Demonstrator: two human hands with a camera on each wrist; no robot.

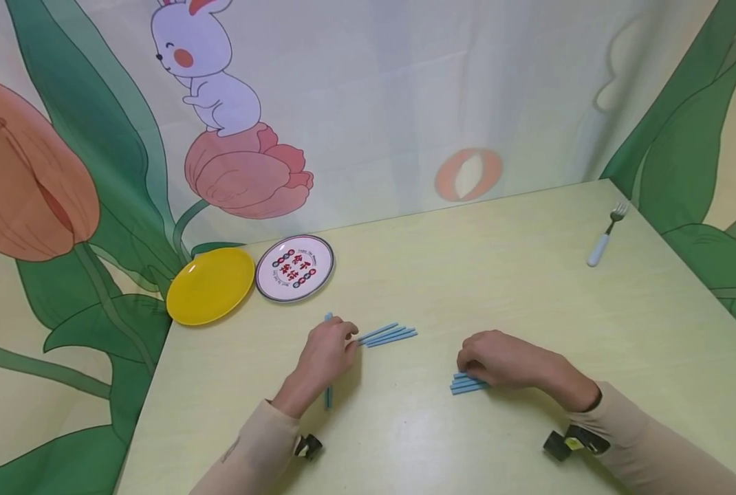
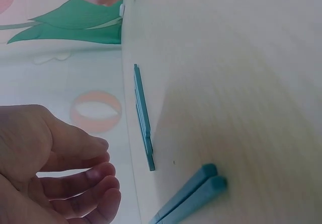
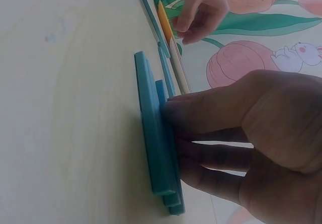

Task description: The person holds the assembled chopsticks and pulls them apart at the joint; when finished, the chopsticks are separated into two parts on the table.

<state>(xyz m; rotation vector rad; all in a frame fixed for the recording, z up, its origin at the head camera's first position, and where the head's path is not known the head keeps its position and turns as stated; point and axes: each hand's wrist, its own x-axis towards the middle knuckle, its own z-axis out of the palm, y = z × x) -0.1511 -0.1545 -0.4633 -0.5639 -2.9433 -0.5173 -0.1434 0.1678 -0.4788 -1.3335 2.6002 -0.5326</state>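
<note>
My left hand [image 1: 329, 350] hovers over a pair of thin blue sticks [image 1: 328, 397], which lie lengthwise beneath it. Its fingers are loosely bent with nothing between them, as the left wrist view shows. Just right of its fingertips, several blue sticks [image 1: 389, 335] lie in a loose fan on the table. My right hand [image 1: 509, 359] is over another small bunch of blue sticks [image 1: 467, 385]. In the right wrist view, its thumb and fingers pinch this bunch [image 3: 155, 138] low at the tabletop; the fingertips are partly hidden behind it.
At the back left stand a yellow plate [image 1: 210, 287] and a white plate with red print [image 1: 295, 268], side by side. A fork with a pale handle [image 1: 599, 249] lies at the far right. A printed curtain [image 1: 374, 103] hangs behind the pale table [image 1: 417, 440].
</note>
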